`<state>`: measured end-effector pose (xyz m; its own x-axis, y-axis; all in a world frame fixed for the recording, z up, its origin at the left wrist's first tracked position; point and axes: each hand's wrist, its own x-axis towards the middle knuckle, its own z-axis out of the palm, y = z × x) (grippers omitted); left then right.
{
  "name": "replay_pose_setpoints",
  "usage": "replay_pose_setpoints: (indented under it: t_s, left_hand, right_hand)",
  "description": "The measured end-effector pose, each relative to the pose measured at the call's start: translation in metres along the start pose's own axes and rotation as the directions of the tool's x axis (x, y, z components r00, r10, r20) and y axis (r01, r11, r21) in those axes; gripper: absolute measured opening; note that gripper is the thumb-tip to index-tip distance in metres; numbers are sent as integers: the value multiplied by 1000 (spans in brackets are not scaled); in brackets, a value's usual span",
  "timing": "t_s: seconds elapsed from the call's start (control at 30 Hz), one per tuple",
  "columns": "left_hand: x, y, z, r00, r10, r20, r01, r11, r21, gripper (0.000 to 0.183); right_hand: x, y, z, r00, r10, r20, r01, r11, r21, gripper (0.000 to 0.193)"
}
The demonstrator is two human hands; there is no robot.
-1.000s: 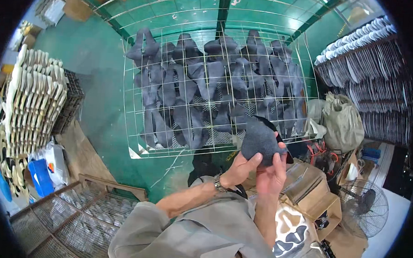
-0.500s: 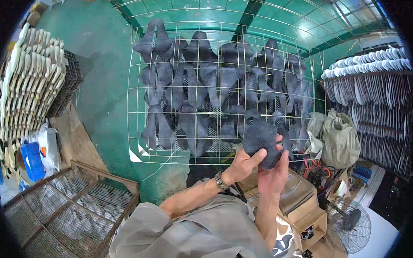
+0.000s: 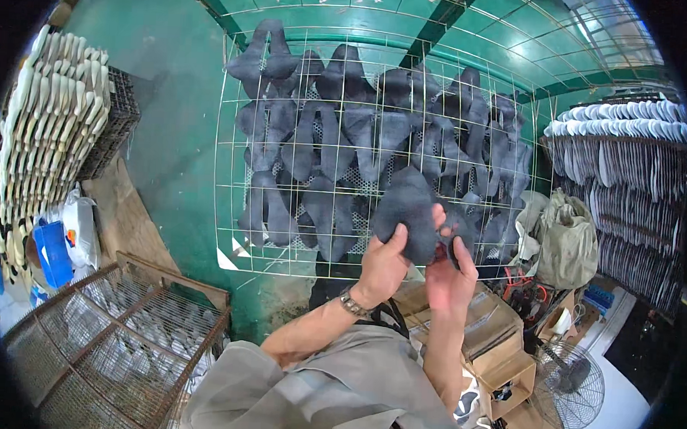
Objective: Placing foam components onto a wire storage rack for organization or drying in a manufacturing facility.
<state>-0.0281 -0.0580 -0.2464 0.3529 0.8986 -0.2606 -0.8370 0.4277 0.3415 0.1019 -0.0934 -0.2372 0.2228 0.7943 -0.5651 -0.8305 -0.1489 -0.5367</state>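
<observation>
Both hands hold a dark grey, soft-looking shoe upper piece (image 3: 405, 209) in front of the wire rack. My left hand (image 3: 385, 268) grips its broad left part, thumb on top and fingers hidden beneath. At its right side my right hand (image 3: 449, 280) pinches the narrower part between thumb and fingers, some fingertips showing in the gap between the two parts. Several similar dark grey pieces (image 3: 304, 142), many forked into two legs, lie spread in rows behind the thin wire grid (image 3: 280, 272), over a perforated sheet. A metal-banded watch is on my left wrist.
Racks of pale, narrow pieces (image 3: 60, 110) stand left, and densely hung dark and white pieces (image 3: 621, 165) right. A rusty mesh frame (image 3: 93, 341) is at lower left. Cardboard boxes (image 3: 499, 336), a fan (image 3: 570, 385) and a greenish bag (image 3: 565, 239) are right of me.
The held piece has spread from one compact shape into two parts, as my left hand moved left and my right hand shifted onto the right part. The view has shifted slightly.
</observation>
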Motion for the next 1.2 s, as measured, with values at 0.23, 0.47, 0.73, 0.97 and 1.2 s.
replay_pose_setpoints:
  t_s: [0.23,0.47,0.73,0.97,1.2]
  left_hand:
    - [15,19,-11,996,-47,-77,29,975,-222,56]
    - [29,28,-12,998,14,-55,-24,983,-183,56]
    - [35,22,-13,995,93,20,-93,995,-31,59]
    - [37,23,-16,996,72,-44,-75,995,-63,52]
    - [41,40,-14,989,80,-125,-100,982,-161,46]
  right_hand:
    - [18,1,21,996,38,-83,-44,996,-72,28]
    - [31,7,45,996,6,-85,-20,985,-169,30]
    - [37,11,47,991,-46,-127,26,987,-161,34]
    - [39,12,38,1000,4,-28,-9,983,-181,38]
    - [42,16,38,999,25,-25,-29,979,-200,40]
